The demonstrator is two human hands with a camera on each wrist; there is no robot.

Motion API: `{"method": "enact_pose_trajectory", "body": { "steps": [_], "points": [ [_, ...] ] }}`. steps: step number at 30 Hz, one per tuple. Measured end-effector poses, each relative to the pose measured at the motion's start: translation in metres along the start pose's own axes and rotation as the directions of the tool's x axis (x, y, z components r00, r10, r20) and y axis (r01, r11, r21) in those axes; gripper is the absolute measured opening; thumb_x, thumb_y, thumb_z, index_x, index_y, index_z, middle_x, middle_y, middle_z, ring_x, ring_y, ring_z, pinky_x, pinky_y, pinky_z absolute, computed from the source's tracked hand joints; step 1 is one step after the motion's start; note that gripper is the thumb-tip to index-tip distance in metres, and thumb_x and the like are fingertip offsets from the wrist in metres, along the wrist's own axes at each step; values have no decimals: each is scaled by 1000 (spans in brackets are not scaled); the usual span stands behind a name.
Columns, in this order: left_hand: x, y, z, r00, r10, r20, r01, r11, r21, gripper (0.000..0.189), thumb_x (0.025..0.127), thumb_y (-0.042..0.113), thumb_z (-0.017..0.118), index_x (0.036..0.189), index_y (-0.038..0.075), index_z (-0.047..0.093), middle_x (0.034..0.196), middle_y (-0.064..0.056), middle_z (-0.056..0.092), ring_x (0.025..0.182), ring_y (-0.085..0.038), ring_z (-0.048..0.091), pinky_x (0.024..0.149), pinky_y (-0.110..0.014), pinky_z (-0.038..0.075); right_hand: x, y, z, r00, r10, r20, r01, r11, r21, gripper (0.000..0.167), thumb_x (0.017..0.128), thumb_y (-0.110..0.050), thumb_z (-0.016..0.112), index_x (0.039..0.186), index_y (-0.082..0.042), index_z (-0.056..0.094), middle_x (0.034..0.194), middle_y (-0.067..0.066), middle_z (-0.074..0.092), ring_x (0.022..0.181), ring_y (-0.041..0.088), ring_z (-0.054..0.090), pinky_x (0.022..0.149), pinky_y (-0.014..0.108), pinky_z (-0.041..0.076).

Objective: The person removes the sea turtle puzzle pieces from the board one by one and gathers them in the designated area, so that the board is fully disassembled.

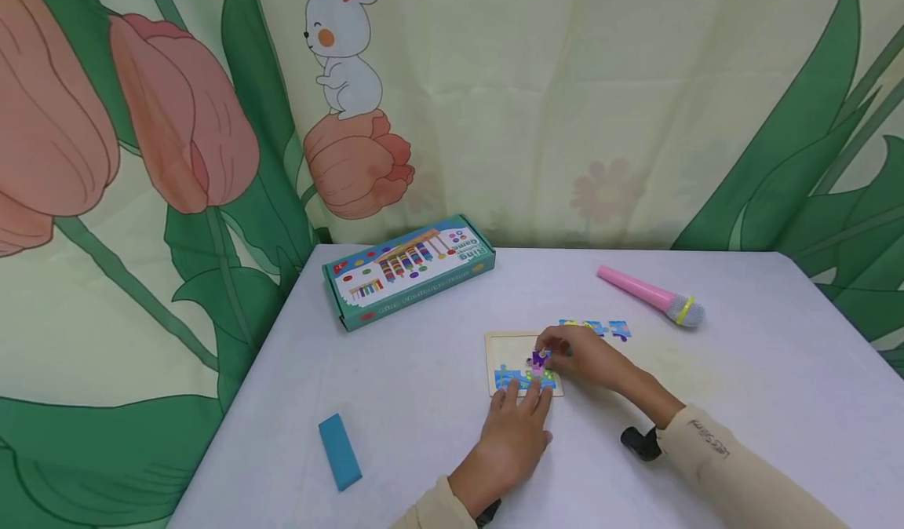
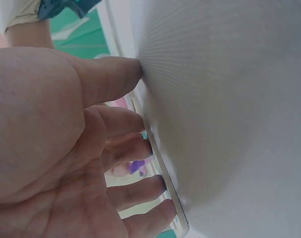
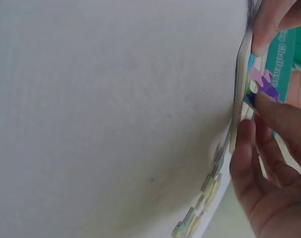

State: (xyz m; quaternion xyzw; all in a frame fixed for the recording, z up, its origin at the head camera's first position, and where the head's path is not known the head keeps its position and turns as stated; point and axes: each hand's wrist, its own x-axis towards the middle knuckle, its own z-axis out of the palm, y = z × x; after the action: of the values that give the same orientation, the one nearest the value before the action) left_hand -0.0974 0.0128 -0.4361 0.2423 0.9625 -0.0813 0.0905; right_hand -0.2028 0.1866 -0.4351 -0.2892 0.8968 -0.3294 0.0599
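A shallow wooden puzzle tray (image 1: 508,347) lies on the table, with joined blue puzzle pieces (image 1: 510,377) along its near side. My right hand (image 1: 589,359) is over the tray's right half and pinches a purple and pink puzzle piece (image 3: 267,89) between thumb and finger. That piece stands above the joined row; whether it is locked in cannot be told. My left hand (image 1: 514,439) rests its extended fingers on the tray's near edge, and in the left wrist view its thumb touches the tablecloth. Loose puzzle pieces (image 1: 620,330) lie beyond the right hand, partly hidden by it.
A green game box (image 1: 410,274) stands at the back left of the table. To the back right lies a pink toy microphone (image 1: 650,295). A blue block (image 1: 340,452) is on the near left. Behind the white-covered table (image 1: 424,341) hangs a printed curtain.
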Motion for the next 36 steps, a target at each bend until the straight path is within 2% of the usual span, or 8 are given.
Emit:
{"method": "enact_pose_trajectory", "body": {
  "steps": [3,6,11,15,20,26,30,36],
  "points": [
    [0,0,0,1000,-3,7,3,1000,-2,63,104,52,54,159,26,39,163,8,35,147,-23,36,115,-39,38,-5,5,-5,998,53,-18,-51,996,73,18,92,6,70,103,-8,75,96,0,71,88,18,66,80,36,58],
    [1,1,0,1000,-3,27,3,1000,2,63,104,53,52,160,27,38,164,9,34,148,-22,35,115,-39,37,-13,14,-16,988,153,-24,-148,978,146,16,95,3,69,107,-5,76,102,8,72,87,22,67,74,34,60],
    [-1,1,0,999,2,45,-1,1000,-11,62,104,51,52,160,27,38,164,9,33,148,-22,35,115,-39,37,-36,36,-49,934,356,-17,-352,929,115,18,96,-2,69,113,-2,76,106,14,71,80,21,63,63,31,56],
    [-2,0,-1,999,3,42,-2,1000,-11,63,104,51,53,160,26,38,165,9,32,149,-22,34,116,-39,37,-53,52,-71,894,448,16,-446,886,126,19,97,0,67,113,5,75,96,13,70,68,21,61,58,31,51],
    [-3,-1,-1,1000,-2,29,2,1000,-23,63,104,51,54,159,26,38,164,8,33,149,-23,34,116,-39,36,-60,61,-80,881,469,52,-472,872,130,19,97,1,64,113,7,74,86,7,68,65,20,59,57,31,50],
    [-3,0,-1,1000,-2,15,3,999,-48,63,104,50,56,159,25,39,164,6,34,148,-24,35,116,-40,36,-57,62,-79,861,507,46,-509,855,96,19,97,1,63,110,5,76,87,8,69,68,20,57,58,30,49],
    [-2,2,-1,1000,-8,12,9,999,-44,62,104,50,56,158,25,39,162,5,35,148,-23,35,115,-39,36,-53,60,-80,856,516,20,-516,855,46,17,96,-1,64,105,3,77,94,13,72,73,20,57,61,33,50],
    [0,3,-3,1000,-21,9,21,1000,-21,62,105,49,54,158,22,39,158,2,36,147,-23,33,116,-38,35,-48,52,-77,857,515,-22,-516,856,-29,14,93,-2,66,103,5,73,82,9,65,68,20,56,58,33,49]
  ]
}}
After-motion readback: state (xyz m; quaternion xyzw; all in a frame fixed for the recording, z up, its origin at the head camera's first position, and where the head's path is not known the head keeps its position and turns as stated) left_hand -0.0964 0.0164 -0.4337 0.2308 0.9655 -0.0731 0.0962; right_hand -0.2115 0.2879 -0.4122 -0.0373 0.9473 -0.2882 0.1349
